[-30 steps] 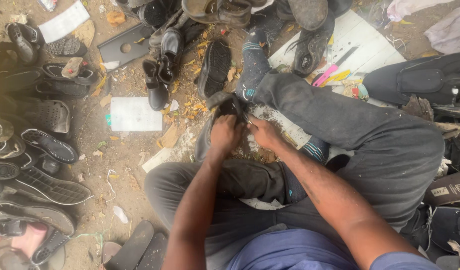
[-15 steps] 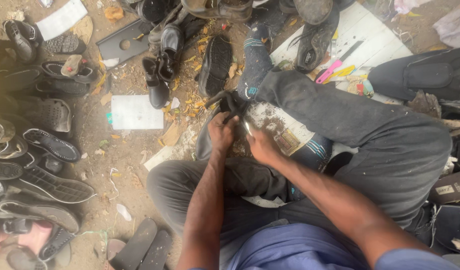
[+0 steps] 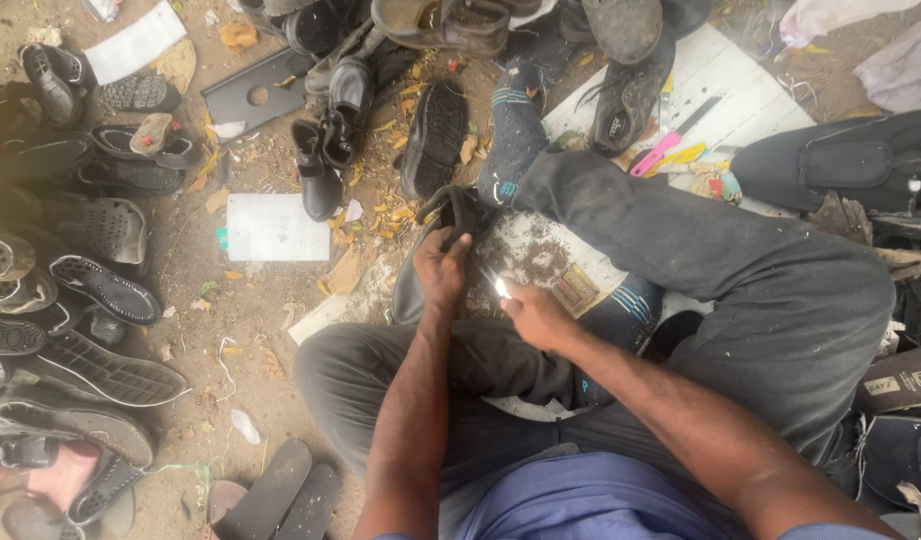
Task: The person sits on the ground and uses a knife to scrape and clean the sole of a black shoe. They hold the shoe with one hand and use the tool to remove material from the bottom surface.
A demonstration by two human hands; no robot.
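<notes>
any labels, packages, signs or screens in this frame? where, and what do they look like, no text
Label: right edge, on a dark strip beside the trouser leg; small, rectangular, pale with dark print.
Patterned tag: on the white board just right of the right hand; small, rectangular, brown and tan.
No screens or signs.

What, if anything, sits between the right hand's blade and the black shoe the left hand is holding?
Nothing visible. The left hand grips the black shoe, and the right hand holds a small shiny blade just beside it, with only open space between blade and shoe.
</notes>
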